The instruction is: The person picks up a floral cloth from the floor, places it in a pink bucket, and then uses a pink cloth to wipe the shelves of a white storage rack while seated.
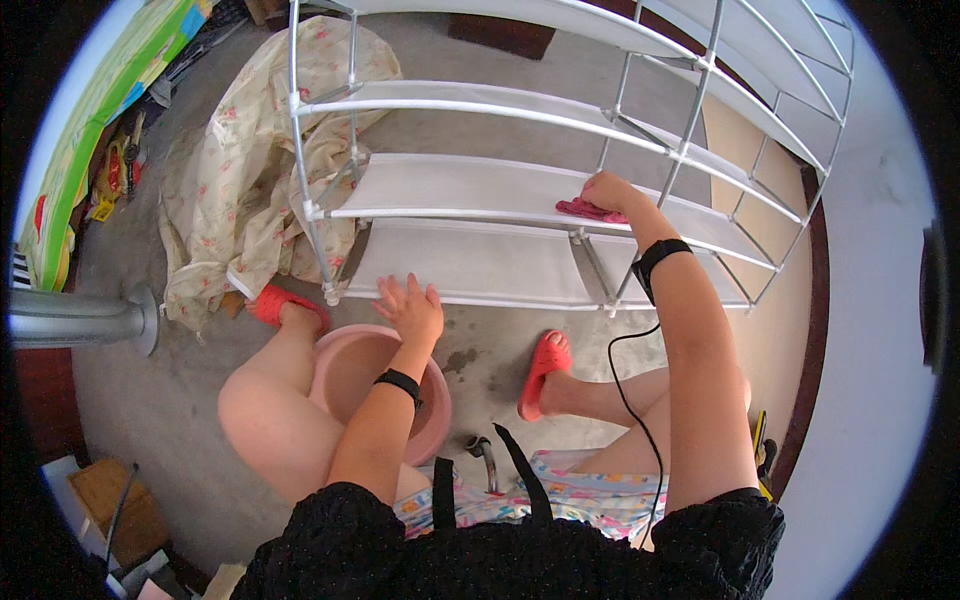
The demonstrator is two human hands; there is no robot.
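Observation:
Before me stands a rack (480,180) of metal tubes with several tiers of white fabric shelving. My right hand (606,191) is closed over a crumpled dark pink cloth (589,211), which lies on a lower shelf close to its front edge. Fingers spread, my left hand (411,307) is by the front edge of the bottom shelf (480,259); whether it touches the edge I cannot tell. Below that hand, between my legs, a pink basin (442,390) rests on the floor, holding brownish water. My left forearm hides part of the basin.
A floral fabric cover (247,165) lies heaped at the rack's left. A metal post (82,319) juts in from the left. Near my right arm hangs a black cable (616,375). A cardboard box (116,510) sits at lower left, and a wall (862,300) rises on the right.

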